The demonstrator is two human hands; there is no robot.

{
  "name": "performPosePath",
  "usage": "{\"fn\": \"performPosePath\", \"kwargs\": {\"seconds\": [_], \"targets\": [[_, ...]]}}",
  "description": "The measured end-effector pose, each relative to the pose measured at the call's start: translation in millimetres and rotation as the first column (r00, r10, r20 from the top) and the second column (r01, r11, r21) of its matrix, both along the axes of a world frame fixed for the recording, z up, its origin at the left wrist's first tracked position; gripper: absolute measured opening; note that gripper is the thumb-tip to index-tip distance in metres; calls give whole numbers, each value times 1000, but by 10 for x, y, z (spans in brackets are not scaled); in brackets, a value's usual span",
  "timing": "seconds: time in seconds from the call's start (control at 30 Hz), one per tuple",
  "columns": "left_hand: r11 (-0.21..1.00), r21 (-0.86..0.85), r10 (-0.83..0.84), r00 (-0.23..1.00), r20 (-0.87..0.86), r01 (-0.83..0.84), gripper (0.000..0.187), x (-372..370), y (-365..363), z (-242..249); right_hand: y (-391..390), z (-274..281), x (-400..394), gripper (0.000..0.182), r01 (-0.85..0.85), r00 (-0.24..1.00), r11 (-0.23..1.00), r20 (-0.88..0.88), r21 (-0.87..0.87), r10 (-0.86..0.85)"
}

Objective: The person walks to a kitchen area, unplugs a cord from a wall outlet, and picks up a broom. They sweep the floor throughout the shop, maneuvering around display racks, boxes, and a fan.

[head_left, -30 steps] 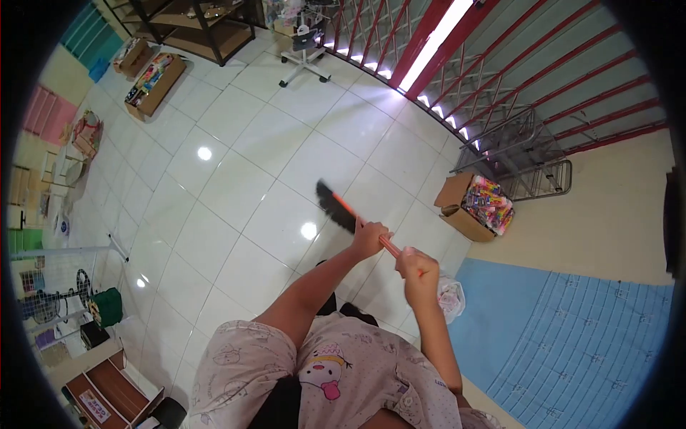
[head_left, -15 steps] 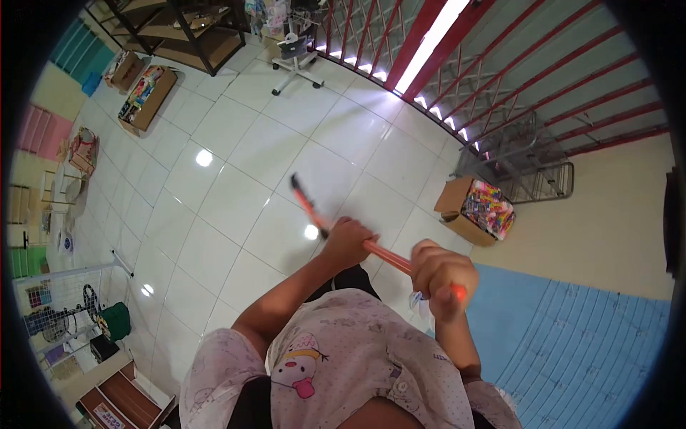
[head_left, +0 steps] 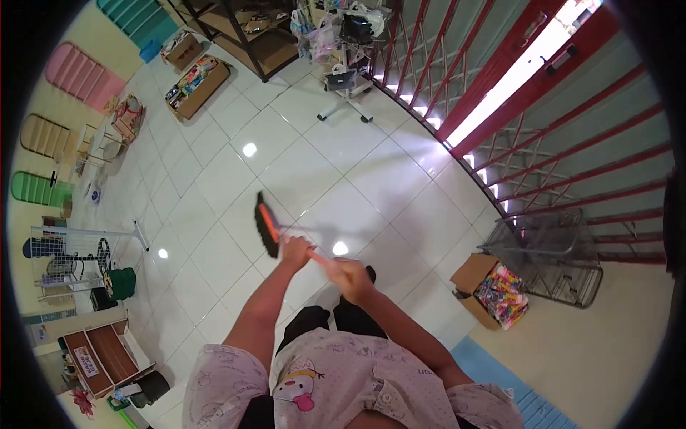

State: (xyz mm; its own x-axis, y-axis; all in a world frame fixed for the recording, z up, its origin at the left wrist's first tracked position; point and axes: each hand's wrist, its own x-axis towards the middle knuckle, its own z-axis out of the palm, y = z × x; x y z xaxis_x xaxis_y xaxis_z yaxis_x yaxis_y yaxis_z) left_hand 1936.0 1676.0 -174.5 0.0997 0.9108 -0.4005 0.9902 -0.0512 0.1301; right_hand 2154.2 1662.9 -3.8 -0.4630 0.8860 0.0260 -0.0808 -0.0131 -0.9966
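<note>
An orange broom with dark bristles (head_left: 267,224) reaches out over the white tiled floor (head_left: 307,175), its head left of centre. My left hand (head_left: 294,253) is wrapped round the handle close to the head. Further up the handle, nearer my body, my right hand (head_left: 349,279) grips it too. The broom head seems to be at or near floor level; whether its bristles touch the tiles cannot be told.
A box of colourful packets (head_left: 496,293) stands by the right wall, beside folded metal racks (head_left: 564,250). Red folding gates (head_left: 529,129) line the upper right. A wheeled stand (head_left: 345,89), a shelf (head_left: 250,36) and a goods box (head_left: 196,86) are further off. A wire rack (head_left: 71,257) stands left.
The broom head has swung left and now shows its bristles side-on. My right hand has moved left, closer to my left hand. The camera view has turned, showing more of the gate and left wall.
</note>
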Motion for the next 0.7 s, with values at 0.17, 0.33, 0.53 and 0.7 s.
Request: {"fn": "performPosePath", "kwargs": {"seconds": [0.17,0.33,0.53,0.7], "targets": [[986,156,-130,881,455,65,23,1493,932,-158,520,477,946,36,346,932,938,123,-25,-341],[884,304,-462,769,443,356,31,2622,1470,473,781,1032,1526,42,473,833,880,301,48,-464],[828,428,-541,720,435,363,27,2735,1656,1317,969,1515,1868,48,493,849,796,8,351,-529],[823,477,-478,830,288,309,28,1942,1752,1554,1313,1404,1654,42,381,925,792,-207,477,-320]]}}
